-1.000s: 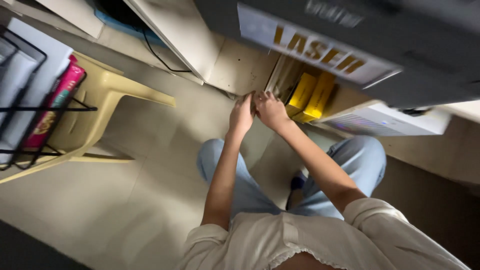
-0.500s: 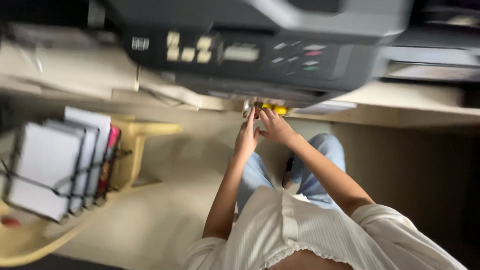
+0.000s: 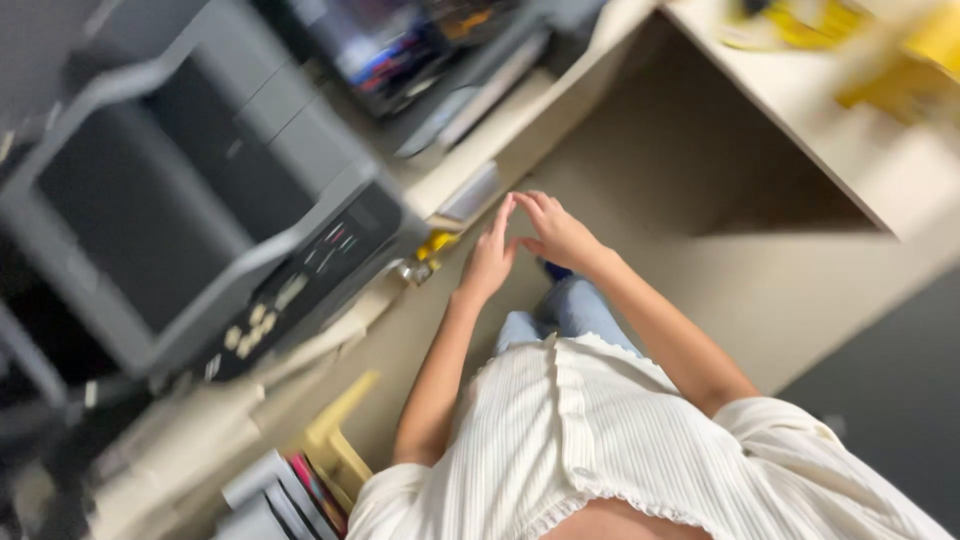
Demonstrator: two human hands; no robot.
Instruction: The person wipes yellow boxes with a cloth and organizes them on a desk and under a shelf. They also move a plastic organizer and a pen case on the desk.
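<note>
Below the front edge of the worktop (image 3: 470,160), the person's two hands met in the air over their lap. The left hand (image 3: 490,262) was raised with its fingers straight and pressed together, pointing up toward the worktop edge. The right hand (image 3: 556,235) curved beside it, fingertips meeting those of the left; whether anything small was pinched between them could not be made out, because the picture was blurred by motion.

Nearest the hands sat one large dark grey printer (image 3: 190,200) on the worktop, its flat lid pale-edged and its slanted front panel carrying a row of small light buttons. Just under its front corner, close to the left hand, something yellow (image 3: 436,243) and a small shiny part (image 3: 412,270) showed, too smeared to identify. One pale yellow stool (image 3: 335,440) stood on the floor by the left elbow, partly hidden by the arm and the white ribbed top. At the bottom edge a few upright folders (image 3: 285,495) were cut off. Objects at the upper right were only yellow smudges.
</note>
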